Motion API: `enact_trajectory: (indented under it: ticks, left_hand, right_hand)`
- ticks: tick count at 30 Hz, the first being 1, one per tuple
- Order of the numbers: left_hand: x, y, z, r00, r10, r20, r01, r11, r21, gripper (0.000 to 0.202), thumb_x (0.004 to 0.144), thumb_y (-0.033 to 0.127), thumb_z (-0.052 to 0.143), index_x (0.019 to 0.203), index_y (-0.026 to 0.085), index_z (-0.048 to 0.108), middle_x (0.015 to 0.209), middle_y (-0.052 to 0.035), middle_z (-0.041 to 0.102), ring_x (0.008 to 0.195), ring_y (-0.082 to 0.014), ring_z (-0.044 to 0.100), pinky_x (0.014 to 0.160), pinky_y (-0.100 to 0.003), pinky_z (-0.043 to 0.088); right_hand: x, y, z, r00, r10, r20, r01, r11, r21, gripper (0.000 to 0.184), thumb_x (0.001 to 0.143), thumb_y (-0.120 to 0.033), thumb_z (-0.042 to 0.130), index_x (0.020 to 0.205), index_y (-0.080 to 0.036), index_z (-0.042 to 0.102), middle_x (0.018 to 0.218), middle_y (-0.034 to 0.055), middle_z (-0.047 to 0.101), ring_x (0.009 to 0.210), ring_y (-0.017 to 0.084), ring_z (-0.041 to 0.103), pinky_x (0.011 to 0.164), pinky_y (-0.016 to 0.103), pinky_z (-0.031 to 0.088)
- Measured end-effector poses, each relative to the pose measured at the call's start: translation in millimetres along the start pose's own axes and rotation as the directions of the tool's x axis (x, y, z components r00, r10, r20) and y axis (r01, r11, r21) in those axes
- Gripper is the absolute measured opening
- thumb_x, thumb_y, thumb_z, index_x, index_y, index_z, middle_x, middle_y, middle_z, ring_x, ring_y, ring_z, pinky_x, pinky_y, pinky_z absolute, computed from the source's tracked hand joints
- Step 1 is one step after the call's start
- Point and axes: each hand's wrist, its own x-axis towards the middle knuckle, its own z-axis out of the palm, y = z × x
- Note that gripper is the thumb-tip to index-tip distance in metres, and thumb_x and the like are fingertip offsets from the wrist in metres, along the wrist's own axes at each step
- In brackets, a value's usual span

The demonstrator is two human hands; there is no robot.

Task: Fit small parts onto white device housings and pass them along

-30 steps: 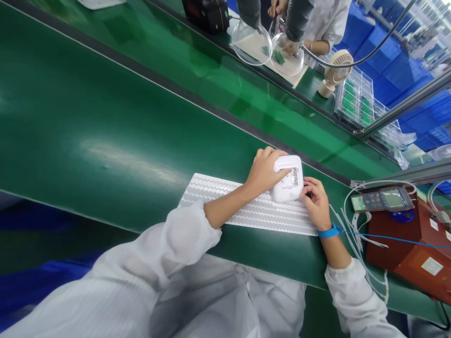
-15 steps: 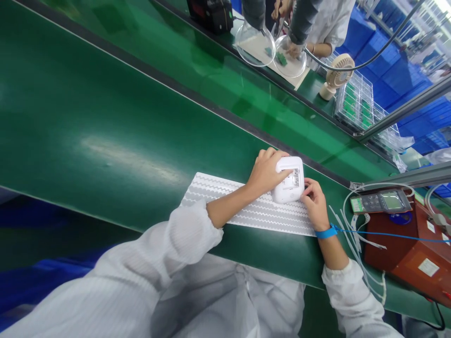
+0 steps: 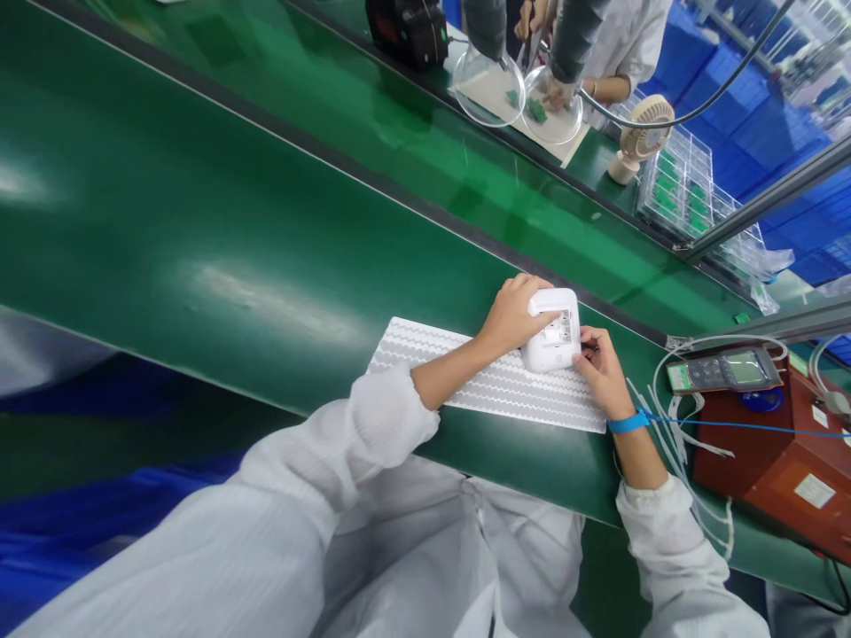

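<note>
A white rounded plastic device (image 3: 542, 356) with an uncovered battery compartment is held a little above a white-and-grey sheet with zigzag stripes (image 3: 479, 397). My left hand (image 3: 515, 315) is closed around its left side, the thumb lying across the compartment. At the device's right edge, my right hand (image 3: 600, 370) has its thumb and bent fingers pressed to the lower corner. A blue wrist strap (image 3: 628, 422) with a cord circles my right wrist.
A handheld meter (image 3: 726, 372) lies on a reddish-brown box (image 3: 745, 443) to the right, with white tubes (image 3: 671, 443) beside it. Across the green bench, a co-worker's hands (image 3: 558, 93) are near green boards under clear round hoods. A small fan (image 3: 642, 133) stands there.
The whole view has shifted slightly, so the bench items appear a little further right. Both hands still hold the white device, which is tilted slightly differently.
</note>
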Motion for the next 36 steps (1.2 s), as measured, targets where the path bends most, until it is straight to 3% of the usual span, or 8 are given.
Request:
enact_trajectory:
  ticks: [4,8,14,19,25,32,36]
  left_hand:
    - [1,3,-3.0,1.000,-0.016,0.016,0.017,0.996,-0.086,0.036,0.089,0.024,0.086,0.124,0.024,0.075,0.130,-0.0053,0.076,0.123,-0.0300,0.072,0.111,-0.044,0.057]
    - [2,2,-3.4,1.000,-0.014,0.008,0.015,0.994,-0.107,0.039,0.087,0.023,0.087,0.124,0.024,0.077,0.132,-0.0044,0.078,0.124,-0.0292,0.074,0.113,-0.043,0.057]
    - [3,0,-3.3,1.000,0.011,0.025,-0.008,0.994,-0.108,0.038,0.088,0.025,0.087,0.125,0.024,0.077,0.132,-0.0047,0.078,0.124,-0.0297,0.074,0.113,-0.044,0.058]
    - [2,1,-2.9,1.000,0.012,0.028,-0.009,0.995,-0.096,0.038,0.090,0.026,0.087,0.126,0.024,0.076,0.133,-0.0050,0.077,0.125,-0.0297,0.072,0.115,-0.044,0.056]
    - [1,1,-3.0,1.000,0.024,0.017,-0.022,0.996,-0.087,0.037,0.090,0.027,0.087,0.125,0.023,0.077,0.131,-0.0058,0.079,0.125,-0.0302,0.074,0.116,-0.044,0.057]
    - [2,-5,-7.2,1.000,0.008,0.022,-0.005,0.993,-0.118,0.039,0.089,0.030,0.089,0.126,0.024,0.079,0.132,-0.0060,0.081,0.124,-0.0305,0.076,0.115,-0.046,0.059]
    - [10,-10,-11.4,0.996,-0.021,-0.084,0.008,0.988,-0.156,0.042,0.088,0.029,0.090,0.129,0.025,0.079,0.136,-0.0068,0.080,0.127,-0.0309,0.075,0.115,-0.046,0.059]
  right_hand:
    - [1,2,-4,0.999,-0.014,-0.037,0.018,0.995,0.098,0.035,0.098,-0.048,0.077,0.124,-0.029,0.063,0.140,0.0106,0.067,0.123,0.029,0.067,0.095,0.041,0.062]
    - [-2,-3,-15,0.993,-0.115,0.009,0.115,0.993,0.015,0.027,0.104,-0.051,0.072,0.118,-0.028,0.073,0.141,0.0125,0.069,0.127,0.031,0.069,0.102,0.046,0.063]
    - [-9,-11,-25,0.970,-0.236,0.051,0.241,0.945,-0.222,0.016,0.106,-0.036,0.069,0.112,-0.031,0.083,0.148,0.0102,0.069,0.131,0.033,0.072,0.118,0.058,0.060]
    - [-14,3,-25,0.932,-0.348,0.102,0.362,0.893,-0.267,0.029,0.102,-0.020,0.064,0.114,-0.034,0.087,0.155,0.0067,0.069,0.142,0.031,0.070,0.123,0.058,0.060]
    - [-20,13,-22,0.921,-0.375,0.103,0.388,0.871,-0.301,0.033,0.106,-0.020,0.059,0.122,-0.033,0.085,0.162,0.0051,0.067,0.143,0.030,0.070,0.121,0.055,0.062]
    - [-20,5,-18,0.919,-0.391,-0.053,0.362,0.889,-0.281,0.030,0.112,-0.025,0.055,0.131,-0.031,0.078,0.134,0.0087,0.081,0.125,0.029,0.077,0.110,0.052,0.066]
    - [-19,5,-14,0.939,-0.328,-0.104,0.294,0.922,-0.253,0.027,0.110,-0.028,0.060,0.131,-0.030,0.077,0.122,0.0083,0.081,0.111,0.029,0.078,0.097,0.048,0.067]
